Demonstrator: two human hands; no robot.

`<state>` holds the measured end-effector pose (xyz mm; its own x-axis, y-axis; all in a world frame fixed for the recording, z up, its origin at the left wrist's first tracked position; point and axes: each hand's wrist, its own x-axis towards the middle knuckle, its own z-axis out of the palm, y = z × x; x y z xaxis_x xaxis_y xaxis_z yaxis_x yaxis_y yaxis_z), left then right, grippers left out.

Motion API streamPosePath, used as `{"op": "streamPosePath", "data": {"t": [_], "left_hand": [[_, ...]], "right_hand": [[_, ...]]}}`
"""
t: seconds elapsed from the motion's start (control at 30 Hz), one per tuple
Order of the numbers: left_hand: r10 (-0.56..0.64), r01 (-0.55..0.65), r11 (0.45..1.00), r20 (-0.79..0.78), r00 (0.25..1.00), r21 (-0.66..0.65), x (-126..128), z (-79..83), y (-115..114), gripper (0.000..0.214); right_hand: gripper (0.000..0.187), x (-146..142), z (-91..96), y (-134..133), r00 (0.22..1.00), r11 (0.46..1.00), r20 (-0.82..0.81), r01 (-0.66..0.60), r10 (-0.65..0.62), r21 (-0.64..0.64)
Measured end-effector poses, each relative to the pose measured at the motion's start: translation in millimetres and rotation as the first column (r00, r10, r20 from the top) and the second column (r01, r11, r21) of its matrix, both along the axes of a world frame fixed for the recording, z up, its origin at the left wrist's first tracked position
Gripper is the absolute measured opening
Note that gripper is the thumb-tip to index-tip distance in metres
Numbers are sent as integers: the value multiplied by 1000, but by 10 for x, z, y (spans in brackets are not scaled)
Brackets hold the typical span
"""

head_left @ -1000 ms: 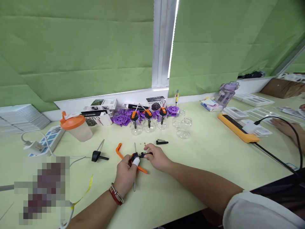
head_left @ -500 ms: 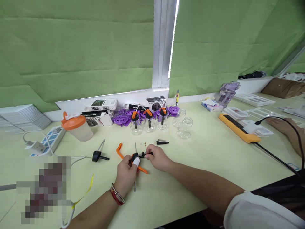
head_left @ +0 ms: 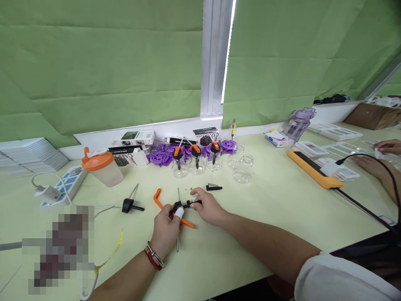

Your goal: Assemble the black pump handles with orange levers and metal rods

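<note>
My left hand [head_left: 169, 225], its thumb tip wrapped in white, is closed round a black fitting [head_left: 177, 205] with a thin metal rod [head_left: 177, 244] running through it. An orange curved handle [head_left: 189, 224] passes under these fingers, its hooked end showing beyond them. My right hand [head_left: 208, 205] pinches a slim black piece [head_left: 198, 202] that lines up with the fitting's right side; whether the two are joined is unclear. Behind my right hand lie a black part with a spring [head_left: 214, 187] and tiny metal bits [head_left: 191, 188]. Left of my hands rests another black fitting with a rod [head_left: 128, 205].
Along the back stand glass bottles with black-and-orange tops [head_left: 196, 156], an uncapped glass bottle [head_left: 242, 172], purple plastic parts [head_left: 159, 158] and boxes [head_left: 133, 156]. An orange-lidded cup [head_left: 103, 167] and power strip [head_left: 69, 184] are left. Right are a yellow-orange power strip [head_left: 313, 169] and a co-worker's hands [head_left: 369, 164].
My right hand's fingers have shifted slightly at the slim black piece, and the index finger sits a little further left. At the far right a co-worker's second hand has come into view.
</note>
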<state>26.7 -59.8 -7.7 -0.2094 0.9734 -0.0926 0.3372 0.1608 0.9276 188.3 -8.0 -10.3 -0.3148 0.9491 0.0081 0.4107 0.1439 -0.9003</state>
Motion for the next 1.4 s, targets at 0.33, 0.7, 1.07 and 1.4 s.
{"op": "streamPosePath", "data": {"t": [0.33, 0.7, 1.07, 1.4], "left_hand": [[2, -2, 1000, 14, 1000, 18, -15, -32, 5, 38], [-10, 10, 1000, -5, 1000, 8, -30, -70, 9, 35], [-32, 32, 999, 20, 999, 18, -37, 9, -69, 34], [-275, 269, 951, -21, 961, -151, -180, 312, -71, 39]], "right_hand": [[21, -7, -7, 1, 1000, 1000, 1, 6, -6, -10], [20, 8, -22, -7, 1000, 1000, -26, -2, 1, -10], [14, 107, -69, -19, 997, 1000, -78, -17, 16, -13], [10, 303, 86, -36, 973, 994, 214, -98, 85, 53]]}}
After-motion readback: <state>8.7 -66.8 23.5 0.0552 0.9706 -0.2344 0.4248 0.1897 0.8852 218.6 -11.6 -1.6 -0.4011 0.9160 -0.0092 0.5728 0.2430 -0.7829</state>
